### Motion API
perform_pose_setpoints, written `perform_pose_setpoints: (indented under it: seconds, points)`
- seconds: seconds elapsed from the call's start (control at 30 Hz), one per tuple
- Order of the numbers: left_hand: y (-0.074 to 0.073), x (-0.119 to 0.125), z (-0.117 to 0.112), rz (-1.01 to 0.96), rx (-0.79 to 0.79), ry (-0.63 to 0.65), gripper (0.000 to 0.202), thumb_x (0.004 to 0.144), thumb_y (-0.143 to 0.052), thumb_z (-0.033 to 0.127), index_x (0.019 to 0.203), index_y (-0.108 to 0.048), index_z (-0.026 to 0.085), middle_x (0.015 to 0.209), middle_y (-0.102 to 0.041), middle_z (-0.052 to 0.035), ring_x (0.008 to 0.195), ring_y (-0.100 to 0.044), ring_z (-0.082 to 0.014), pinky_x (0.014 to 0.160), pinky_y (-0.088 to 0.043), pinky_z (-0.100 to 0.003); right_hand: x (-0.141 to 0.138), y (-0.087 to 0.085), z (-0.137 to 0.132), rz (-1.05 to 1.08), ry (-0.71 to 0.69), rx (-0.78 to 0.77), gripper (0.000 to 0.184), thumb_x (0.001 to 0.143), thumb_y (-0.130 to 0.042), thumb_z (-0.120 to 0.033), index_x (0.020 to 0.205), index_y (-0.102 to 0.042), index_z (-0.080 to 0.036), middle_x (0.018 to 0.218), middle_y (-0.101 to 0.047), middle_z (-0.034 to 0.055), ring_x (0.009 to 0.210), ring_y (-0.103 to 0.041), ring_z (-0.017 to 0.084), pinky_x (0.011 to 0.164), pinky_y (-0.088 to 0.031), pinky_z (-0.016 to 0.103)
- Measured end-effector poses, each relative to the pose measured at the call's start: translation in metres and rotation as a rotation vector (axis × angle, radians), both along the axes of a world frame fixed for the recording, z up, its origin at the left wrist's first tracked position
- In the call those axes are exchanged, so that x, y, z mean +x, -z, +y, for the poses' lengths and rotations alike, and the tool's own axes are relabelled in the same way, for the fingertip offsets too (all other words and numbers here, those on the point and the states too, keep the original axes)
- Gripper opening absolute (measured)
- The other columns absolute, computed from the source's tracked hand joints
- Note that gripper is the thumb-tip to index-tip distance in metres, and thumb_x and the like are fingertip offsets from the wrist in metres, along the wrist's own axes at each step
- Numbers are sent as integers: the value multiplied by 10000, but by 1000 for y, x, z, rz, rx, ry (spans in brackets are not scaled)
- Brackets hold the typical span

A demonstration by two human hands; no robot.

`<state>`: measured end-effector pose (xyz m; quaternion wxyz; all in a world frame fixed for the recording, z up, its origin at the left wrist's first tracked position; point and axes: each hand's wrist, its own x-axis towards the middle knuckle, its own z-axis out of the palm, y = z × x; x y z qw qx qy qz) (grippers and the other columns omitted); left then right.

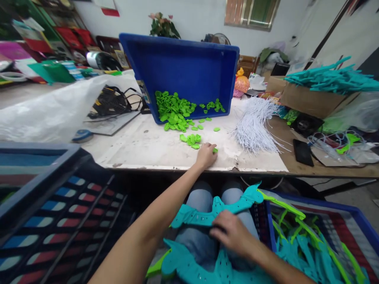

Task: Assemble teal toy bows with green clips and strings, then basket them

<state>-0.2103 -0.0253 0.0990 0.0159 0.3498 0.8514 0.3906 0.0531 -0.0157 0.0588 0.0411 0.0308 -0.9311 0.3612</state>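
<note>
My left hand [206,156] is at the table's front edge, its fingers closed at a small lime-green plastic piece [215,150]. Just behind it lies a small group of the same green pieces [192,140]. Over my lap, my right hand [232,232] is closed on the lower edge of a teal plastic part [237,206] with a jagged, wing-like outline. A lime-green strip [281,206] joins that part's right end. Nearer to me, a second teal part [192,263] of similar shape rests across my legs, partly covered by my right forearm.
A blue bin [189,47] lies tipped towards me, green pieces [174,110] spilling out. White ties [256,124] lie right of it, near a phone [303,152] and a box [308,98] of teal parts. Crates flank me: dark [71,152] left, blue [349,211] right.
</note>
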Motion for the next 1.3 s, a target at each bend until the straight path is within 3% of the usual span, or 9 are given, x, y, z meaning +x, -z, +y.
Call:
perform_pose_setpoints:
  seconds: [0.07, 0.13, 0.27, 0.5, 0.7, 0.87, 1.1, 1.2, 1.3]
  points:
    - [-3, 14, -10, -127, 104, 10, 386, 783, -570, 172, 1164, -619, 147, 1035, -646, -110, 985, -584, -230, 900, -454, -359, -33, -20, 26, 205, 287, -161, 303, 928, -470, -393, 1011, -674, -185, 930, -674, 83, 876, -606, 206, 794, -498, 341]
    - [-5, 35, -22, -483, 342, 85, 434, 814, -580, 256, 1234, -562, 147, 1015, -663, -101, 908, -626, -204, 800, -494, -330, -67, -36, 46, 347, 483, -332, 345, 889, -521, -410, 1119, -639, -183, 1031, -662, 96, 914, -617, 211, 776, -523, 336]
    - [-1, 81, -48, -1228, 854, 188, 486, 659, -782, 270, 1103, -619, 160, 910, -694, -58, 856, -654, -178, 836, -494, -324, -105, -46, 55, 400, 453, -515, 343, 824, -600, -423, 1053, -690, -184, 1065, -659, 88, 992, -614, 222, 823, -534, 335]
    - [12, 127, -68, -1142, 979, -4, 411, 611, -813, 192, 986, -647, 158, 1038, -698, -86, 1069, -608, -229, 974, -437, -350, -81, -22, 31, 296, 385, -428, 367, 897, -507, -417, 1168, -649, -215, 1115, -565, 78, 1086, -558, 193, 907, -501, 304]
    - [12, 154, -71, -1453, 1075, -96, 376, 730, -659, 190, 1101, -614, 148, 987, -703, -92, 1012, -633, -211, 938, -462, -335, -59, -7, 23, 392, 387, -42, 401, 957, -433, -377, 1302, -536, -202, 1142, -558, 117, 1075, -553, 226, 929, -490, 391]
    - [20, 156, -77, -1562, 1006, -260, 290, 743, -612, 105, 1030, -647, 126, 891, -704, -78, 764, -644, -137, 790, -502, -268, -50, -2, 21, 493, 317, 146, 302, 924, -525, -327, 1171, -622, -183, 1119, -640, 121, 1053, -566, 263, 923, -485, 454]
    - [35, 140, -99, -1276, 629, -101, 371, 748, -657, 259, 1103, -654, 152, 1150, -665, -97, 1103, -580, -225, 973, -412, -330, -35, -4, 42, 382, 198, 26, 255, 883, -585, -287, 1126, -634, -229, 1103, -668, 75, 1030, -579, 238, 898, -484, 442]
    - [50, 126, -107, -1078, 348, -89, 406, 735, -644, 307, 1113, -652, 157, 1245, -617, -96, 1203, -511, -253, 1039, -352, -350, -24, 6, 50, 278, -17, 74, 292, 887, -569, -242, 1177, -586, -206, 1139, -655, 98, 1065, -571, 248, 892, -468, 455]
    - [66, 116, -107, -1109, 85, 93, 374, 752, -611, 379, 1049, -675, 160, 1121, -677, -76, 1120, -555, -253, 973, -404, -345, -18, 18, 50, 224, -192, 151, 249, 904, -520, -185, 1145, -586, -185, 1166, -646, 115, 1107, -562, 266, 875, -464, 469]
